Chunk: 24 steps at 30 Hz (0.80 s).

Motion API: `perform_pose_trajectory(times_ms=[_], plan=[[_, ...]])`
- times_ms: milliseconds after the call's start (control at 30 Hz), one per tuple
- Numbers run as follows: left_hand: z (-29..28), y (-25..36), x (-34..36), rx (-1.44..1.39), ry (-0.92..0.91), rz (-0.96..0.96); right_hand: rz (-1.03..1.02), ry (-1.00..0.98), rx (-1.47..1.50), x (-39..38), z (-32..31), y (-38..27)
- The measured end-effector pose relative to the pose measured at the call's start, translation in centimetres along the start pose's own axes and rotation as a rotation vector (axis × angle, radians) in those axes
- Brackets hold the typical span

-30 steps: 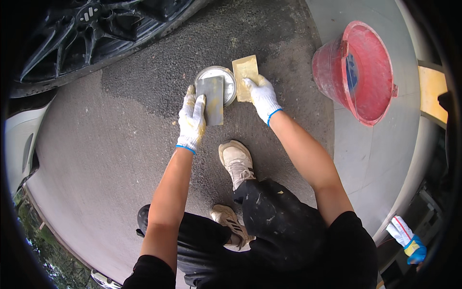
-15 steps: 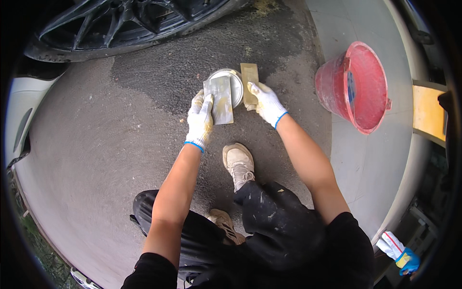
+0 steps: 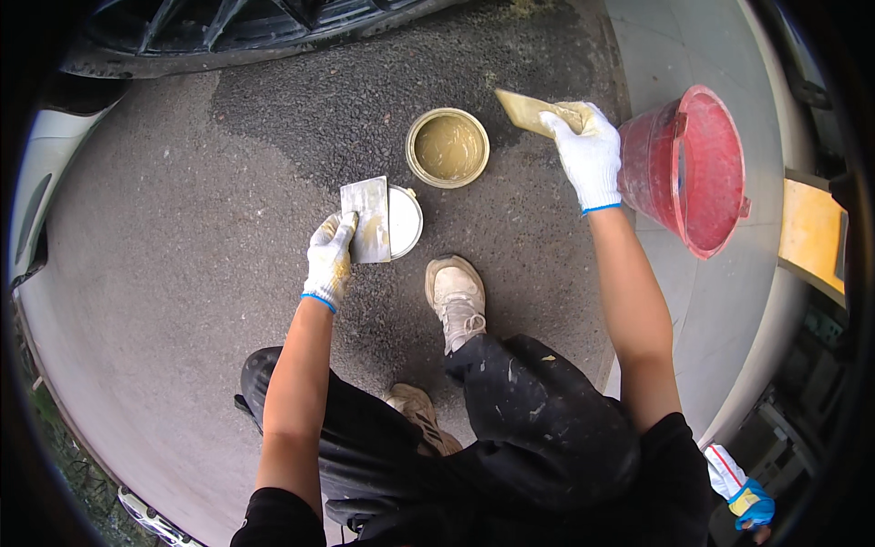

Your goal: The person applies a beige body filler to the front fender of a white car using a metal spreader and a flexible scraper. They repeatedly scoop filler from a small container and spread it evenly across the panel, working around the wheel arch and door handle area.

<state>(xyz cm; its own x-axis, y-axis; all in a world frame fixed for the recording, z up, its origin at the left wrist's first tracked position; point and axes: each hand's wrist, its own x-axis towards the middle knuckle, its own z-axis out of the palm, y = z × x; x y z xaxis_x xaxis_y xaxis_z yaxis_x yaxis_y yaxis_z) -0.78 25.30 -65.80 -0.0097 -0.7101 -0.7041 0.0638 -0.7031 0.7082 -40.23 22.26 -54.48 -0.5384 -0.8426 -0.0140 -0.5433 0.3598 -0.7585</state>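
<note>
My left hand (image 3: 330, 260), in a white knit glove with yellowish smears, is closed on a flat grey metal plate (image 3: 366, 223) streaked with pale filler. Partly covered by that plate is a round white can lid (image 3: 407, 222); whether my fingers grip it too is hidden. Beyond and to the right of the lid stands a round can (image 3: 447, 149), uncovered, with yellow-brown paste inside. My right hand (image 3: 588, 155), also gloved, is clear of the can on its right side. It pinches a thin, flat yellowish spreader (image 3: 538, 113) that points toward the upper left.
At the right, a red bucket (image 3: 652, 164) lies tilted beside my right hand. A car wheel (image 3: 228, 36) fills the top left. My shoe (image 3: 455, 296) is planted on the rough, partly wet asphalt (image 3: 246, 210). Pale tiles begin at the right. A yellow panel (image 3: 809, 228) stands beyond.
The lid has come off the can and shifted toward me and left with my left hand and the plate. My right hand has moved right with the spreader, baring the paste.
</note>
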Motion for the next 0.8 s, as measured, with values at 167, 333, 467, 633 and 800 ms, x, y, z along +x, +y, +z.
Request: perform_pose_trajectory(times_ms=[167,333,467,633,800], plan=[[0.2,-0.8,0.5,0.623,-0.091,0.344,-0.503,-0.213,-0.241,-2.3,2.3,-2.1],[2.9,2.1,-2.1,1.191,-0.221,1.003,-0.676,-0.524,-0.643,-2.1,7.5,-2.5],[6.9,2.3,-3.2,1.286,-0.408,0.959,-0.815,-0.523,-0.749,-1.3,11.9,-0.3],[8.3,1.0,-2.8,1.338,-0.352,0.981,-0.774,-0.604,-0.734,-1.1,13.4,0.6],[8.5,1.1,-2.9,1.344,-0.338,0.922,-0.785,-0.975,-0.747,-0.9,12.2,-0.8]])
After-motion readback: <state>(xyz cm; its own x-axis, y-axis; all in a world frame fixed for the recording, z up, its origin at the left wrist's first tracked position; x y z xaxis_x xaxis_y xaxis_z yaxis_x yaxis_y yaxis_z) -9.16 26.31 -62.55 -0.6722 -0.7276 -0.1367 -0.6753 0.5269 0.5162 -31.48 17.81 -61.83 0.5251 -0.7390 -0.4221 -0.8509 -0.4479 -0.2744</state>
